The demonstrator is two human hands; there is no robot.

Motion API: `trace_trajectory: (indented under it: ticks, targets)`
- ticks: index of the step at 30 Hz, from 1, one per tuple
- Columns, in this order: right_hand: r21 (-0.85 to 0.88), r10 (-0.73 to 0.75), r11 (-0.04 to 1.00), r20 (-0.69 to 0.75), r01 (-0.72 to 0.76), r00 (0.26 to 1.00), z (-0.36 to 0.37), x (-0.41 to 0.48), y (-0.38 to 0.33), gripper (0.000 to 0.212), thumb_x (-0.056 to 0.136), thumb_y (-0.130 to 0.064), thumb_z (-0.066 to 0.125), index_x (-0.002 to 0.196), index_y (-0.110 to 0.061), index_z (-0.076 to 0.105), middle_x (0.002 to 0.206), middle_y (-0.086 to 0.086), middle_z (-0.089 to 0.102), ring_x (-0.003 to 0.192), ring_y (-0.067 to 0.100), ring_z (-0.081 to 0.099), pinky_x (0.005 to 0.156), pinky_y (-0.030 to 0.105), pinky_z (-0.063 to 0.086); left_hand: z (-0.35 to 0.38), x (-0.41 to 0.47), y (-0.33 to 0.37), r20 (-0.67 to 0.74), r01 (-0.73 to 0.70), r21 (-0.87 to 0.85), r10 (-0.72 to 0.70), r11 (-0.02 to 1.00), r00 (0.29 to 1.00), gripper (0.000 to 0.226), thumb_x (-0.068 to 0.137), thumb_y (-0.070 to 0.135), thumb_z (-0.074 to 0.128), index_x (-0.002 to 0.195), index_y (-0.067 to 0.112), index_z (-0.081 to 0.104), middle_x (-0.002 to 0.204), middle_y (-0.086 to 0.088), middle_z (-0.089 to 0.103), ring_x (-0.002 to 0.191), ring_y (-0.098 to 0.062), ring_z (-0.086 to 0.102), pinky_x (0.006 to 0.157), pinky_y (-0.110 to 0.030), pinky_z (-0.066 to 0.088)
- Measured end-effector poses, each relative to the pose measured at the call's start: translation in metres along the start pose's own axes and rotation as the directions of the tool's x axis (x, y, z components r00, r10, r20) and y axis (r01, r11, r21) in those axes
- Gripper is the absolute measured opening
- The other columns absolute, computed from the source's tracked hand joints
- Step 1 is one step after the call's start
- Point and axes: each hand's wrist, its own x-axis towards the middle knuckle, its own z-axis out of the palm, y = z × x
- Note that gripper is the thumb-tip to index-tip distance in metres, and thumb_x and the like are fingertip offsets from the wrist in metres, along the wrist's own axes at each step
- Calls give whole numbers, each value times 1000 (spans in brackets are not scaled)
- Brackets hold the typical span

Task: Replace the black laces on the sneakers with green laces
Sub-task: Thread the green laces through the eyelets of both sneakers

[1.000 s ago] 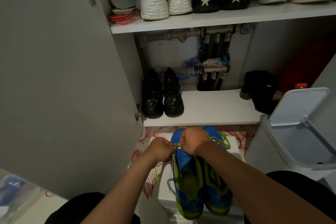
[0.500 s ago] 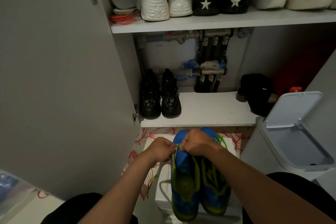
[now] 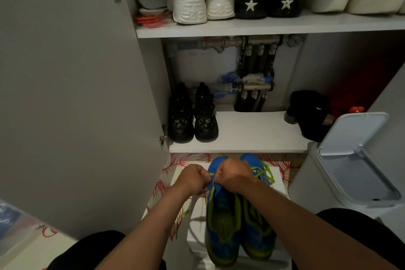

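While both fists sit close together over the far end of one shoe, the left hand (image 3: 192, 180) and right hand (image 3: 234, 176) have fingers curled tight, each pinching the bright green lace (image 3: 211, 174) that shows between them. This lace runs into the left blue-and-lime sneaker (image 3: 221, 226). The right blue-and-lime sneaker (image 3: 257, 228) lies touching it alongside. Both rest on a white cardboard box (image 3: 197, 223). Farther off, black chunky shoes (image 3: 194, 116) stand on the white lower shelf (image 3: 252, 136). To the right, a white plastic bin (image 3: 350, 171) stands with its lid raised.
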Motion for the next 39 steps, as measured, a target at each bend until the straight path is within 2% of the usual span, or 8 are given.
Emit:
trace_trajectory:
  ticks: [5,10,13,19,24,29,34,39]
  targets:
    - [-77,-93,992,26,95,995,-5,0,5,20,88,-33,56,87,-21,73,92,-5,71,93,19,63,96,38,45,-18,7,3,-139,67,36,-62,997,988,8,90,0,56,98,2,58,99,-19,70,83,-31,70,75,-48,61]
    - [10,-188,982,-34,189,982,-15,-4,5,17,83,-29,60,96,-26,71,99,-8,71,99,16,61,98,33,44,-35,-6,25,-204,-14,-462,-91,887,975,12,101,3,37,97,4,49,87,-15,60,63,-22,60,51,-30,55]
    - [154,-220,961,-68,228,973,-21,-7,-1,9,81,-30,60,83,-29,68,87,-8,70,88,17,62,86,28,50,-33,-15,35,-199,-102,-535,-8,839,980,14,103,7,38,94,6,49,84,-11,61,65,-20,59,59,-31,53]
    - [340,-196,920,-29,193,980,-21,1,-4,22,88,-27,67,74,-12,73,74,5,69,75,20,63,71,33,52,-39,-18,33,-197,-127,-626,1,770,980,14,103,13,46,105,6,58,94,-10,70,75,-19,68,65,-29,56]
    - [614,-239,743,-129,267,962,-43,1,-14,28,89,-27,72,70,-6,71,66,4,63,61,4,52,65,28,44,-34,-21,22,-9,49,-472,-60,880,998,31,97,3,55,125,16,54,99,-8,67,61,-13,65,64,-30,56]
    - [729,-231,612,-209,308,950,-57,-4,-24,6,89,-20,74,83,-21,77,75,-9,70,67,-4,58,71,16,48,-23,-25,23,22,-67,-194,72,979,997,14,95,22,61,101,20,74,98,-8,72,84,-19,65,71,-28,49]
    - [681,-184,700,-120,216,976,-53,2,-14,28,90,-19,70,118,-17,70,98,-3,70,90,7,64,83,21,49,-28,-21,25,-185,-175,-308,121,935,975,25,97,21,55,83,14,74,78,-4,71,74,-18,63,74,-36,47]
    - [389,-213,909,121,151,969,-34,7,-3,26,86,-21,71,112,-20,75,110,-1,72,101,14,65,93,30,52,-40,-31,47,-372,-337,-597,121,728,920,20,100,17,53,94,9,71,86,-7,70,76,-17,68,74,-32,57]
